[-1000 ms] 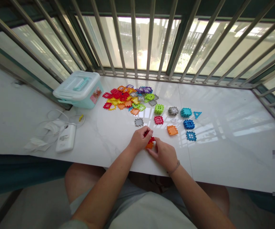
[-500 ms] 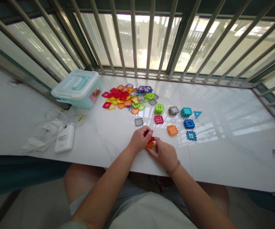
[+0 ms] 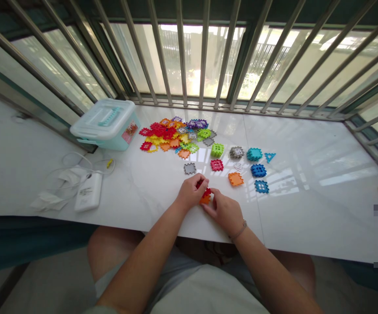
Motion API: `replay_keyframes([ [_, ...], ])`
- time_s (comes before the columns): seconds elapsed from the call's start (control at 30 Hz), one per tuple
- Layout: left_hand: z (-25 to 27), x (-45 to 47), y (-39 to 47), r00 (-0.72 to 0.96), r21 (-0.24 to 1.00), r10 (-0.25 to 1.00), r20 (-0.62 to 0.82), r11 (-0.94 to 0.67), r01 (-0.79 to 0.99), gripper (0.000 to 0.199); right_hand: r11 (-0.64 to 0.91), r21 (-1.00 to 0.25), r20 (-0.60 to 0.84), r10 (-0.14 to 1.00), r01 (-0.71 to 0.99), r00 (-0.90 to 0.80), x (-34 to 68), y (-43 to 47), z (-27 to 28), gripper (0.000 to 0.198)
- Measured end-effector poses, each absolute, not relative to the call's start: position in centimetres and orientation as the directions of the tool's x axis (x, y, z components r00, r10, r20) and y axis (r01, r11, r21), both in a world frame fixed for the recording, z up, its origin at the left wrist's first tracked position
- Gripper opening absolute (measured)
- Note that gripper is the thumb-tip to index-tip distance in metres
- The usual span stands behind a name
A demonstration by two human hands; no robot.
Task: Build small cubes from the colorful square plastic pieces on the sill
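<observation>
Near the table's front edge, my left hand (image 3: 192, 190) is closed on a red toothed building tile (image 3: 206, 192), fingers bent over its top. My right hand (image 3: 225, 211) grips an orange toothed tile (image 3: 205, 200) from the right, thumb low and fingers at its side. The red and orange tiles touch; my fingers hide whether they are locked together. Just beyond my hands lie a grey tile (image 3: 190, 168), a pinkish-red window tile (image 3: 217, 165) and another orange tile (image 3: 235, 179).
A heap of mixed tiles (image 3: 163, 133) lies at the back. Stacks in green (image 3: 217, 150), grey (image 3: 236, 151), teal (image 3: 254, 154) and blue (image 3: 259, 170) stand right of it. A lidded box (image 3: 105, 124), a white power bank (image 3: 88, 192) and cables are at the left. Metal bars (image 3: 204, 56) line the window.
The view has shifted very slightly. Both hands keep the same hold on the red and orange tiles, and nothing else on the table has visibly moved.
</observation>
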State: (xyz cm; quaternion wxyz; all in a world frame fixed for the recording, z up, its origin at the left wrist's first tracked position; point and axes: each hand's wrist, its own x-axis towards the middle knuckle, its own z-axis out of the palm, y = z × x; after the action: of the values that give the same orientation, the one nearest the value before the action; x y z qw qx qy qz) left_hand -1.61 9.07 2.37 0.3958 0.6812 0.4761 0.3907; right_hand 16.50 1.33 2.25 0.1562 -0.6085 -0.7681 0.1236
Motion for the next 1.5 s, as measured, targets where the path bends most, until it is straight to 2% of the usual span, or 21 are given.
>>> replay_keyframes([
  [0.37,2.48,-1.59,9.07,0.203,0.917,0.971,0.124,-0.19,0.351,0.035,0.204,-0.474,0.133,0.978,0.856,-0.16,16.53,1.4,2.0,0.054],
  [0.63,1.98,-2.04,9.48,0.072,0.976,0.994,0.088,-0.1,0.195,0.041,0.146,-0.581,0.187,0.981,0.801,-0.043,16.88,1.46,1.9,0.058],
  [0.8,1.65,-2.14,9.64,0.088,0.981,0.993,0.073,-0.087,0.175,0.044,0.121,-0.566,0.175,0.984,0.816,-0.024,16.71,1.52,2.15,0.058],
  [1.0,2.17,-2.07,9.57,0.237,0.949,0.953,0.19,-0.24,0.202,0.042,0.136,-0.498,0.146,0.987,0.857,-0.072,16.53,1.56,2.14,0.054],
  [1.17,2.53,-2.02,9.15,0.392,0.94,0.916,0.091,-0.209,0.27,0.038,0.15,-0.493,0.132,0.986,0.857,-0.097,16.67,1.54,2.05,0.048],
  [1.5,2.52,-1.75,8.8,0.37,0.897,0.921,0.123,-0.262,0.355,0.036,0.152,-0.48,0.144,0.985,0.864,-0.093,16.65,1.44,1.87,0.047],
])
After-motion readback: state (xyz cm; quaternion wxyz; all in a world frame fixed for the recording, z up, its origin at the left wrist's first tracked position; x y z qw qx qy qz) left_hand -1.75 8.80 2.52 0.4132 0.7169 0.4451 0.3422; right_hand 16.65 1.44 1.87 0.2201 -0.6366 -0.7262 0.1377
